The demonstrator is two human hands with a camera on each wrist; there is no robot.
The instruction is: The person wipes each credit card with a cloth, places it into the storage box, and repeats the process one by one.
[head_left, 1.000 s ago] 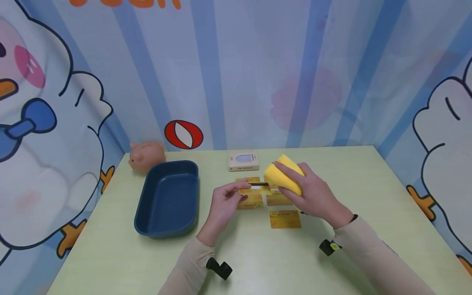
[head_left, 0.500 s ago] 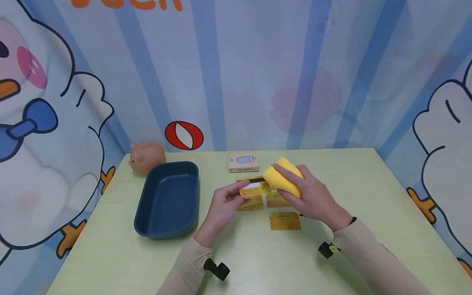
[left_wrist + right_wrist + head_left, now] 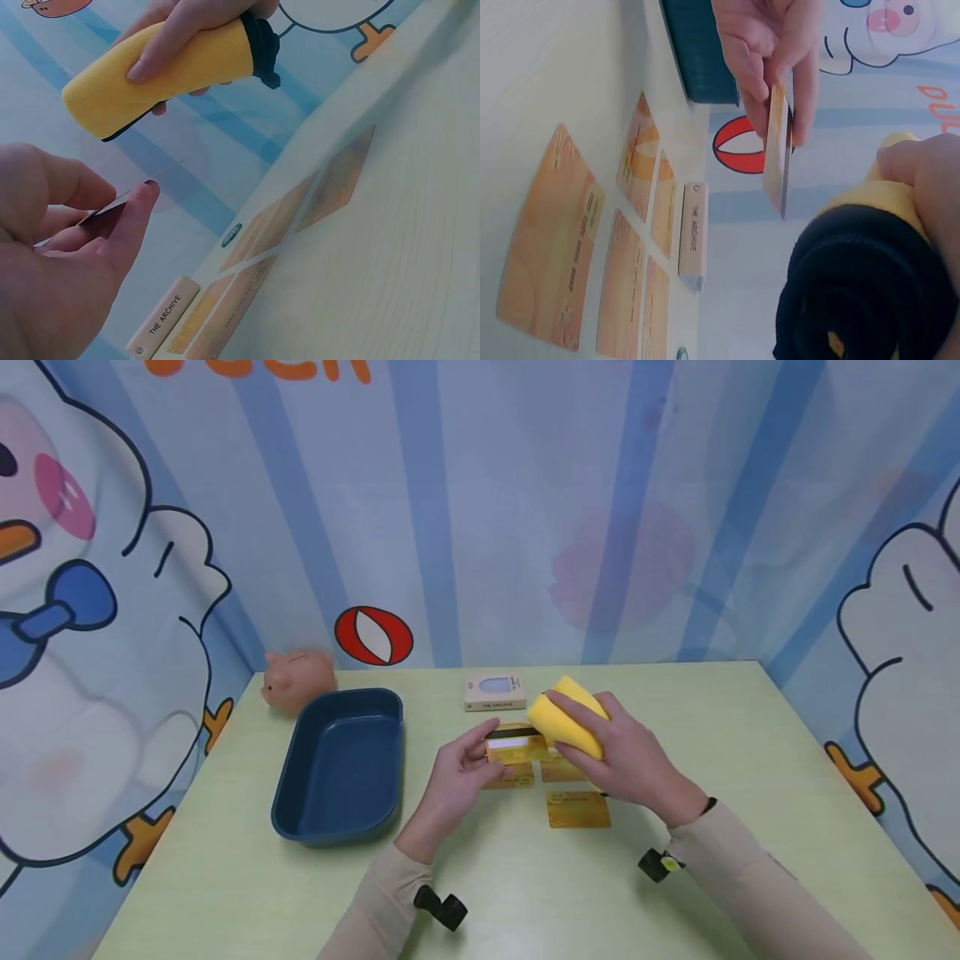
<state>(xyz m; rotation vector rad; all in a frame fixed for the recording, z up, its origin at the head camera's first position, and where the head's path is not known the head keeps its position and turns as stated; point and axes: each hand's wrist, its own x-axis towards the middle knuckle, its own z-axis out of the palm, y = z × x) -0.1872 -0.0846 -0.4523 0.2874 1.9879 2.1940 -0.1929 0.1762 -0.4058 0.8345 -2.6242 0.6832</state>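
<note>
In the head view my left hand (image 3: 453,781) pinches a gold bank card (image 3: 516,752) between thumb and fingers, its black stripe and white strip facing up. The card is above the table, nearly edge-on in the right wrist view. My right hand (image 3: 636,764) grips a rolled yellow cloth (image 3: 566,718), whose dark inner side spirals at the end in the right wrist view. Just right of the held card, the roll overlaps its edge in the head view; the left wrist view shows a gap between them. Several more gold cards (image 3: 579,810) lie flat below the hands.
A deep blue tray (image 3: 337,777) stands left of the hands, with a pink piggy bank (image 3: 298,681) behind it. At the back lies a small pale box (image 3: 495,692) marked THE ARCHIVE. A small dark oval thing (image 3: 232,235) sits beside the cards.
My left hand has tilted the card, so more of its striped back shows. The right hand has shifted slightly left with the cloth. The cards on the table stay put.
</note>
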